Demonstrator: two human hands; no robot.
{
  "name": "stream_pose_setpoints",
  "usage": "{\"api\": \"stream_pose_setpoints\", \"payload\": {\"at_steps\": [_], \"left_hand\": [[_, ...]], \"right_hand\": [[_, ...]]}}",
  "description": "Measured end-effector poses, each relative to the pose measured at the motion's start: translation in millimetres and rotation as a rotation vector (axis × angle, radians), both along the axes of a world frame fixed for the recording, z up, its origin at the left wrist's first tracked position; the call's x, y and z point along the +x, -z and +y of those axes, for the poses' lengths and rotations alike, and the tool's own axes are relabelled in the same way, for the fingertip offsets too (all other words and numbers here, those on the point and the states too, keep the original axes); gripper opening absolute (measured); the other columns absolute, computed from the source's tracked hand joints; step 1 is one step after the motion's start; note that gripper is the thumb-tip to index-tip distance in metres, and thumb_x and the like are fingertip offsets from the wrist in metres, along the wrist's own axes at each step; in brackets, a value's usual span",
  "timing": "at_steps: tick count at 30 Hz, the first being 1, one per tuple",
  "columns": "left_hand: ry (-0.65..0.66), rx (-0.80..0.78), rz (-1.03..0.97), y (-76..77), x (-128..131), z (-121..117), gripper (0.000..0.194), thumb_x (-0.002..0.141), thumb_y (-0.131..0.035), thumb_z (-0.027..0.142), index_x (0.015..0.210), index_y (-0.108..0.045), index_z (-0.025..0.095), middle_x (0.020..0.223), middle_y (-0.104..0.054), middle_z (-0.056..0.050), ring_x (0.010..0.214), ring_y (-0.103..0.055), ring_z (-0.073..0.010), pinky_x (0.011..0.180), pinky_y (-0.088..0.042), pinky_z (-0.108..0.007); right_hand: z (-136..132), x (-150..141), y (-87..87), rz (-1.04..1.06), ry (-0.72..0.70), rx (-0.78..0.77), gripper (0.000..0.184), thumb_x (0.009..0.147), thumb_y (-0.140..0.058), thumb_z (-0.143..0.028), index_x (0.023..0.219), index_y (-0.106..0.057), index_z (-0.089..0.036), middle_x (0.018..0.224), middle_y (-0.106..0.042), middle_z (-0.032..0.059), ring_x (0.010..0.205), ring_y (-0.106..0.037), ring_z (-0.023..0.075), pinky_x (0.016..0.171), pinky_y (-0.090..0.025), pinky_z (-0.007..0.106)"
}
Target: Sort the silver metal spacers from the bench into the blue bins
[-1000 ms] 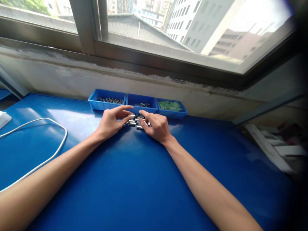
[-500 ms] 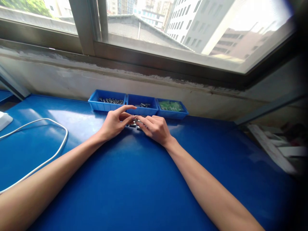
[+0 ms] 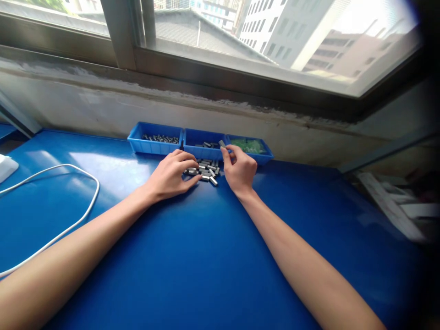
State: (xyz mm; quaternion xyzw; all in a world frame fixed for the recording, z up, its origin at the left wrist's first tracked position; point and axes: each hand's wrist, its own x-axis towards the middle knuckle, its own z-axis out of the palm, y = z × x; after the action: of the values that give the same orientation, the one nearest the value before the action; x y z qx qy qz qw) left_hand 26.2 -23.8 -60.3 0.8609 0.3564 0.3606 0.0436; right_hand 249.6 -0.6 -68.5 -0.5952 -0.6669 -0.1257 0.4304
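Clock centred on the pile, 12 toward the window; the pile [image 3: 207, 170], a loose scatter of short metal bars, lies on the table [image 3: 192, 256] just in front of the bins; bars point various ways, some touching, the nearest one slanting at about 5 o'clock.

Right hand [image 3: 240, 170] at 3 o'clock; thumb and forefinger narrowed in a pinch on one grey bar [image 3: 222, 144]; this bar is tilted, raised off the table at 1 o'clock, in line with the right end of the middle bin; remaining fingers curl toward the palm.

Left hand [image 3: 175, 175] at 9 o'clock, palm down; moderately wide, thumb and fingers apart, arched over the near-left edge of the pile; fingertips partly hidden, so contact with the bars cannot be told; a dark bit [image 3: 182, 145] shows just beyond the knuckles, too small to identify.

Three blue bins stand in a row along the wall [image 3: 103, 107]; left bin [image 3: 151, 146] at 10 o'clock, with many small shiny pieces [image 3: 161, 138]; middle bin [image 3: 202, 152] at 12, with a few dark grey pieces [image 3: 208, 145]; right bin [image 3: 264, 158] at 2, with green pieces [image 3: 249, 145], partly behind the right hand.

White cable [image 3: 98, 185] loops well apart at 9 o'clock, running off toward 8; white object [image 3: 7, 167] farther out at 9, cut by the frame edge.
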Motion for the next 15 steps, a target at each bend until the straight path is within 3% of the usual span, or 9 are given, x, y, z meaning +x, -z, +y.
{"api": "stream_pose_setpoints", "payload": {"at_steps": [6,15], "left_hand": [[0.035,-0.008,0.130,3.0,-7.5,0.3,0.019,0.092,-0.066,0.032,0.104,-0.075,0.020,0.113,-0.074,-0.008,0.103,-0.065,-0.0247,0.094,-0.051,-0.040],[0.136,0.049,0.101,7.8,-11.6,5.2,0.022,0.100,-0.053,0.022,0.105,-0.074,0.019,0.108,-0.075,-0.009,0.101,-0.066,-0.0223,0.090,-0.054,-0.035]], "right_hand": [[2.1,0.1,-2.3,0.043,0.006,-0.090,0.037,0.098,-0.054,-0.050,0.103,-0.077,-0.022,0.076,-0.077,0.0046,0.069,-0.071,0.0215,0.066,-0.044,0.028],[-3.4,-2.2,-4.1,0.064,-0.144,-0.026,0.033,0.099,-0.051,-0.044,0.098,-0.074,-0.021,0.067,-0.070,0.0015,0.058,-0.064,0.0173,0.061,-0.044,0.028]]}}
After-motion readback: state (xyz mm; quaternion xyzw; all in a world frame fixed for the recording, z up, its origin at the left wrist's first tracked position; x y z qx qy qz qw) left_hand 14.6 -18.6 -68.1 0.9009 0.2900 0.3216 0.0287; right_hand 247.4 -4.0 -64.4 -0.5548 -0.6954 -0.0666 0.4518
